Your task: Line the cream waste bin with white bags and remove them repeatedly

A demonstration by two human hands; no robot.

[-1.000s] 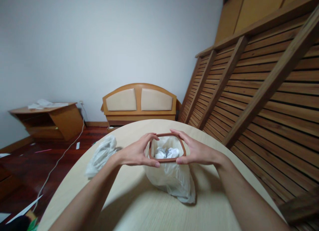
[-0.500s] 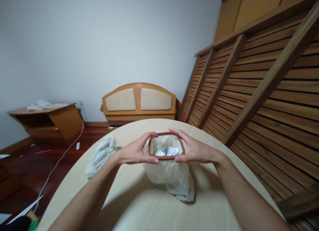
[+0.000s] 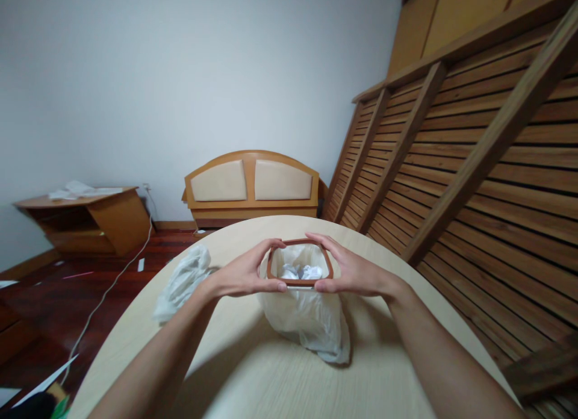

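Pale wood-grain counter (image 3: 271,383), round-edged, in a room with a white wall and slatted wooden panels leaning on the right. Left hand (image 3: 244,274) and right hand (image 3: 354,271) both grasp the brown plastic rim (image 3: 299,281) of a small bin, one on each side, fingers curled over its edge. Between the hands, crumpled white paper (image 3: 300,271) lies inside. A translucent bin liner (image 3: 307,316) hangs below the rim onto the counter. A loose plastic bag (image 3: 183,280) lies just outboard of the left wrist.
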